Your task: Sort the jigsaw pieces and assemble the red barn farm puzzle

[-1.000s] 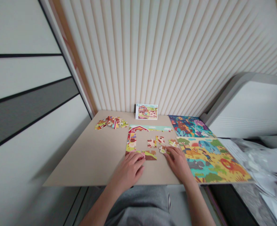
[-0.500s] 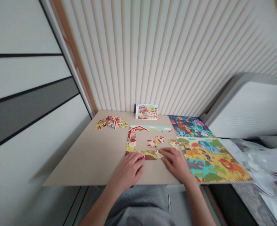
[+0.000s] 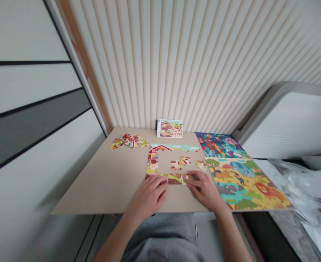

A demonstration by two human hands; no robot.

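Note:
A partly joined farm jigsaw puzzle [image 3: 152, 160] lies on the table, its top, left and bottom borders assembled around a bare middle. My left hand [image 3: 151, 192] rests with its fingers laid over the lower left part of the border. At the lower right, my right hand [image 3: 204, 189] has thumb and fingers on a puzzle piece [image 3: 186, 179], which meets the end of the bottom row. Its fingers partly hide that piece. Inside the frame lie a pink-and-brown piece [image 3: 176, 165] and a cow-patterned piece [image 3: 186, 160]. Another loose piece [image 3: 201, 165] sits above my right hand.
A heap of loose pieces [image 3: 129, 141] lies at the table's back left. The picture card [image 3: 169, 128] leans upright by the ribbed wall. To the right are a dark blue animal puzzle [image 3: 220, 145] and a yellow safari puzzle [image 3: 245, 185], both assembled, reaching the table's right edge.
The piece under my right hand has shifted slightly left, closer against the bottom row. My left hand has stayed in place.

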